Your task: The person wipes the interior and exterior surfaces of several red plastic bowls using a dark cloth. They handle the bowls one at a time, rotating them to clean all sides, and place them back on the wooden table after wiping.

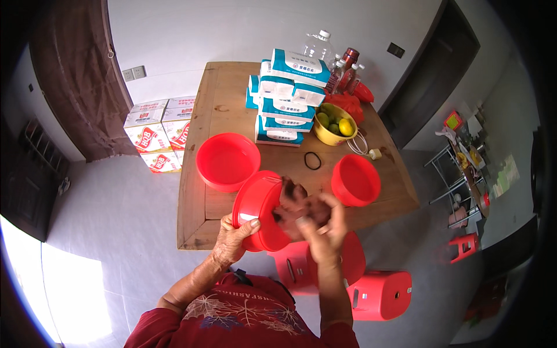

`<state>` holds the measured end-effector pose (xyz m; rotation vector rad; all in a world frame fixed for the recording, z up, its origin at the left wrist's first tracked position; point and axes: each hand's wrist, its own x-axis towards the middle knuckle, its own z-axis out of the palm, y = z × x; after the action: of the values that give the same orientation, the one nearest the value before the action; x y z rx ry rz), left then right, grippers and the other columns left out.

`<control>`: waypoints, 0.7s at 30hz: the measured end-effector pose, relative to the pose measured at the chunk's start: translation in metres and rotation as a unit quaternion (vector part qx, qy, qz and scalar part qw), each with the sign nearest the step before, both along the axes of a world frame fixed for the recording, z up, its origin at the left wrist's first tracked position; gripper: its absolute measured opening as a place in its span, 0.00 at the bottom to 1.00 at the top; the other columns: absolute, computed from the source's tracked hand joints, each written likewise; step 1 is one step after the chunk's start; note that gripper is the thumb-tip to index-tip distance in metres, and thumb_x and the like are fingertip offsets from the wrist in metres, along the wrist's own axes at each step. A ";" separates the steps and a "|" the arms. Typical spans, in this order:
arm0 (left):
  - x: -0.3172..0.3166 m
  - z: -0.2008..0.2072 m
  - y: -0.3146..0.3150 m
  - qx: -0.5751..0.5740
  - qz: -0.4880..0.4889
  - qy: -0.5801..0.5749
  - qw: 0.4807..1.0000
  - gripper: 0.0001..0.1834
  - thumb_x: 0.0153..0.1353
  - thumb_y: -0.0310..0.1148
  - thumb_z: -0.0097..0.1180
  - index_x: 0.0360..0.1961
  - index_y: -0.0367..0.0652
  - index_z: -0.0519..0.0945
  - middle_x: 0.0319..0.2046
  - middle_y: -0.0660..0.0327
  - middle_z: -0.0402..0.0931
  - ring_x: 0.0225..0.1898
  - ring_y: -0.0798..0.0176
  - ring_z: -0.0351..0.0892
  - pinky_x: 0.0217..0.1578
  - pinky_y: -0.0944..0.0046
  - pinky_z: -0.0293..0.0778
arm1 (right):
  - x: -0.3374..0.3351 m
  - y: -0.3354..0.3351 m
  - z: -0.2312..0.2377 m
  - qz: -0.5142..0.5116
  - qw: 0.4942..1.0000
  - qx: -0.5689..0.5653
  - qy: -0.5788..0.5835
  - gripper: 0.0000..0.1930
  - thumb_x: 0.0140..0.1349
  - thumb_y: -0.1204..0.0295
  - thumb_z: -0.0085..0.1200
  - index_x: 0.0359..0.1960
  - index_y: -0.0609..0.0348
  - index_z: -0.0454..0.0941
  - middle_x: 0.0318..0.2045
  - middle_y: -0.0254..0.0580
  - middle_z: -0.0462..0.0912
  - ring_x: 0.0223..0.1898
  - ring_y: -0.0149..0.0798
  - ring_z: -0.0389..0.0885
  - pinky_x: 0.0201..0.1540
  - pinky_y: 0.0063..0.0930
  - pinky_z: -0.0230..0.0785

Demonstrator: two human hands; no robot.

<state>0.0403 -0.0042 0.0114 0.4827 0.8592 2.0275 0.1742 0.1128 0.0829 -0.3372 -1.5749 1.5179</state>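
Reference: clock centred on the held red bowl [255, 200] — twelve at the far edge of view.
Held bowl: tilted, raised over the near edge of the wooden surface [229, 87].
Left hand [232, 240]: at seven to eight o'clock; grip closed on the bowl, thumb against its outer wall.
Right hand [326, 229]: between three and four o'clock, fingers curved; motion blur — cannot tell whether the grip pinches anything.
Dark brown item [299, 203]: at three o'clock, between the bowl and the right fingers; blurred, kind not determinable.
Second red bowl [228, 159]: eleven o'clock, upright on the surface.
Third red bowl [355, 197]: between two and three o'clock, on the surface.
Black ring [313, 169]: between one and two o'clock, lying flat.
Tissue packs [287, 110]: twelve to one o'clock, stacked, blue and white.
Yellow bowl [328, 138]: between one and two o'clock, containing green and yellow fruit [346, 127].
White plug [375, 153]: two o'clock, with cable.
Red stool [380, 296]: four o'clock, on the floor.
Cartons [156, 136]: ten o'clock, stacked beside the surface.
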 end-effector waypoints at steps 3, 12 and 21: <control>-0.001 -0.002 -0.002 0.027 -0.028 -0.051 0.998 0.16 0.54 0.32 0.63 0.43 0.39 0.78 0.38 0.62 0.79 0.39 0.67 0.78 0.44 0.61 0.76 | -0.012 -0.020 -0.015 -0.096 0.881 0.449 -0.114 0.22 0.43 0.68 0.68 0.43 0.53 0.77 0.52 0.45 0.69 0.56 0.52 0.63 0.56 0.44 0.56; 0.003 0.008 -0.012 0.029 -0.057 0.005 0.998 0.06 0.53 0.31 0.65 0.28 0.41 0.82 0.31 0.65 0.80 0.35 0.71 0.77 0.39 0.63 0.75 | -0.030 0.017 -0.040 -0.067 0.973 0.220 -0.022 0.22 0.57 0.75 0.52 0.55 0.64 0.66 0.57 0.53 0.64 0.57 0.54 0.65 0.59 0.43 0.60; -0.002 0.003 -0.015 0.016 -0.074 -0.065 0.995 0.12 0.56 0.36 0.64 0.37 0.42 0.80 0.34 0.65 0.79 0.35 0.72 0.77 0.35 0.70 0.75 | -0.026 -0.038 0.004 -0.014 0.844 0.531 -0.070 0.18 0.55 0.62 0.59 0.45 0.57 0.76 0.45 0.42 0.78 0.52 0.47 0.72 0.55 0.44 0.57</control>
<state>0.0380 -0.0189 0.0148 0.4151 0.6926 1.9171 0.1485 0.0748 0.0873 0.1784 -2.2426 0.4129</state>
